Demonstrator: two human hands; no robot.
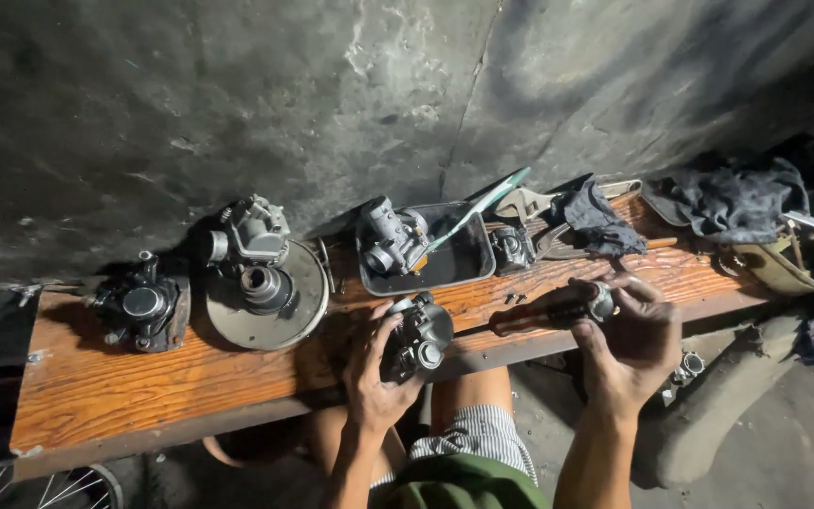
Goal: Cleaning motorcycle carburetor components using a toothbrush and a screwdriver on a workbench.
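My left hand [376,372] grips a dark metal carburetor [418,337] at the front edge of a worn wooden bench [105,382]. My right hand [635,332] holds a small round metal part [601,303] at its fingertips, and the dark handle of a screwdriver [539,317] lies beside it, touching or held by the same hand; I cannot tell which. Both hands are over the bench's front edge, above my knees.
Another carburetor [143,306] sits at the left. A round metal plate [270,302] carries two engine parts. A dark tray [449,259] holds a carburetor [390,238]. Wrenches [529,203], a small part [512,247], rags [600,221] and a bag [784,269] lie toward the right. A rough wall rises behind.
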